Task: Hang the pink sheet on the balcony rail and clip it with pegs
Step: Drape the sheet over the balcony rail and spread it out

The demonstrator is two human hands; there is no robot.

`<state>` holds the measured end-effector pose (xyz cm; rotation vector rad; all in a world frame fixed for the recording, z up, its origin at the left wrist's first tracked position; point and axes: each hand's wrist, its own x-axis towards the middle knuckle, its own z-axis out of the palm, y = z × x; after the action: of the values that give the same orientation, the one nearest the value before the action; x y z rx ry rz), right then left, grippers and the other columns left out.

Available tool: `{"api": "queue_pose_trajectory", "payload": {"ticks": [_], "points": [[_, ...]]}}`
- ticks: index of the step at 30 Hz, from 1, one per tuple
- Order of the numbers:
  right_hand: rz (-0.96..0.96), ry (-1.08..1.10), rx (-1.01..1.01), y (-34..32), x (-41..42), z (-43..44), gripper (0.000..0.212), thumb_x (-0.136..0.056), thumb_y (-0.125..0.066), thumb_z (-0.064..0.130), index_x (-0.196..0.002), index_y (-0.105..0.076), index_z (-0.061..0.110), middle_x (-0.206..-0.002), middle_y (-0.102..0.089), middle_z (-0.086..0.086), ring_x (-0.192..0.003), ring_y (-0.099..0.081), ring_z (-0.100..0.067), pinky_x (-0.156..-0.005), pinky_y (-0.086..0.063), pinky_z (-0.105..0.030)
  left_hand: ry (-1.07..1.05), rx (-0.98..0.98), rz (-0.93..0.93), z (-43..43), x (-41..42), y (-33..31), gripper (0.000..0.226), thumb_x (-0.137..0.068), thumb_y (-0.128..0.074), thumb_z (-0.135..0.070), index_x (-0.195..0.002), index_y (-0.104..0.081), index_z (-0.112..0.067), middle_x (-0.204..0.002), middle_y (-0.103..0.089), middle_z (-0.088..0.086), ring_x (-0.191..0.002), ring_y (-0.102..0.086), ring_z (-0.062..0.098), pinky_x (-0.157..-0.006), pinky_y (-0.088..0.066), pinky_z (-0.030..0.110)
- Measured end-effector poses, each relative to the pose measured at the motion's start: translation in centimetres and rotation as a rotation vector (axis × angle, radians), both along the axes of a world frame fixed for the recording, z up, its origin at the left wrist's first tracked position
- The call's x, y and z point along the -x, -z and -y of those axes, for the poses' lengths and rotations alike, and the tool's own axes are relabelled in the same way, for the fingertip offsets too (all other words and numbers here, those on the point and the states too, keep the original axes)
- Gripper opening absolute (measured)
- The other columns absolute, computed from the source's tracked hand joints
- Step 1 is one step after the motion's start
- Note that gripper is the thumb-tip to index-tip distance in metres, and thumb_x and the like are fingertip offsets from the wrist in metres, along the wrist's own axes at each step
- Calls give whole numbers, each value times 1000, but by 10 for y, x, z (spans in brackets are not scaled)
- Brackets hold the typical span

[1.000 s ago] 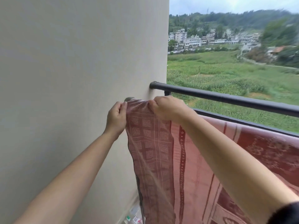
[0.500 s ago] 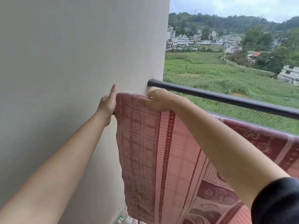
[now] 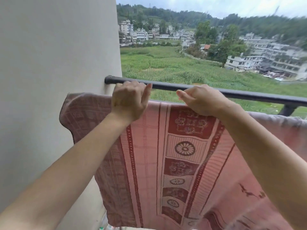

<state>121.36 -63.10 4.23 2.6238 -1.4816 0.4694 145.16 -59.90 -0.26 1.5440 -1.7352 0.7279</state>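
- Spreading across the lower bar beneath the dark round metal balcony rail (image 3: 216, 92), the pink patterned cotton sheet (image 3: 181, 163) now hangs much wider than a second ago, when only its bunched end by the wall showed; a long run of medallion panels and striped borders faces the person.
- Beside it, the plain cream wall (image 3: 49, 80) still marks the left limit, and the sheet's left corner (image 3: 69, 103) sags loose against it, no longer pinched.
- Both arms have shifted rightward along the fabric since the earlier frames, away from that corner.
- The left hand (image 3: 128, 103) has lifted off the cloth: its fingers are loosely curled and raised in front of the top rail, apparently gripping nothing.
- The right hand (image 3: 201, 101) lies on the sheet's top fold, fingers bent; whether it pinches the cloth or merely presses it cannot be told, since the fingertips are curled out of sight.
- The two hands sit near each other but apart, with bare fold between them.
- No pegs are visible anywhere, so the hanging looks largely done at this end while the clipping has not begun.
- The slack left corner is the likely trouble spot; it probably wants smoothing or the first peg.
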Motion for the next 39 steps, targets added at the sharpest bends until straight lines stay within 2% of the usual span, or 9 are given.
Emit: {"api": "queue_pose_trajectory", "payload": {"ticks": [3,6,8,12,17,23,31,36,39], "points": [[30,164,32,8,68,-6,69,-101,-22,60,-91,-69,11,-82,-69,-3,-79,-64,-23,-73,-53,-36,61,-60,111,6,61,7,63,-104,-18,-48,-65,-56,-18,-61,-60,2,-53,-56,21,-61,-33,30],[27,293,80,21,136,-22,55,-102,-21,56,-76,-57,23,-91,-64,-3,-92,-60,-27,-76,-46,-39,185,-112,139,11,124,11,61,-104,-20,-47,-90,-69,-14,-84,-72,7,-72,-65,26,-73,-43,36],[54,361,127,32,184,-41,53,-103,-19,55,-108,-65,29,-120,-64,-8,-115,-56,-29,-98,-42,-44,258,-174,151,3,167,7,60,-103,-18,-49,-106,-68,-15,-99,-73,8,-84,-66,28,-81,-44,39],[46,516,138,59,281,-71,65,-100,-12,64,-152,-32,32,-158,-35,-8,-148,-24,-25,-123,-7,-47,341,-251,151,-8,252,12,56,-103,-22,-49,-131,-58,-17,-124,-67,8,-107,-63,31,-93,-42,44],[24,606,129,74,380,-95,65,-99,-18,65,-157,-9,38,-166,-9,-5,-153,0,-24,-124,2,-46,390,-282,224,-20,344,14,56,-102,-24,-49,-144,-44,-19,-140,-55,7,-122,-54,31,-100,-38,47],[-67,585,104,82,484,-114,68,-99,-24,62,-157,4,39,-167,-1,-4,-153,2,-25,-123,-4,-50,284,-340,279,-33,446,25,62,-98,-15,-58,-152,-24,-28,-153,-38,13,-138,-39,33,-110,-26,57],[13,624,124,83,599,-120,59,-103,-37,41,-157,-18,28,-164,-17,-3,-150,-16,-27,-119,-23,-49,262,-305,155,-41,548,32,58,-99,-34,-51,-143,-42,-14,-146,-47,13,-134,-41,33,-113,-19,60],[385,761,363,84,662,-111,38,-100,-55,30,-134,-56,12,-132,-56,-12,-120,-52,-31,-91,-51,-43,393,-252,141,-36,625,25,47,-99,-41,-45,-135,-52,-16,-137,-55,10,-125,-50,34,-108,-31,56],[263,766,369,93,706,-104,23,-98,-57,24,-115,-70,15,-112,-65,-6,-106,-58,-30,-76,-50,-38,452,-177,127,-31,674,31,39,-98,-45,-43,-125,-59,-18,-120,-58,9,-110,-54,34,-99,-36,54]]}}
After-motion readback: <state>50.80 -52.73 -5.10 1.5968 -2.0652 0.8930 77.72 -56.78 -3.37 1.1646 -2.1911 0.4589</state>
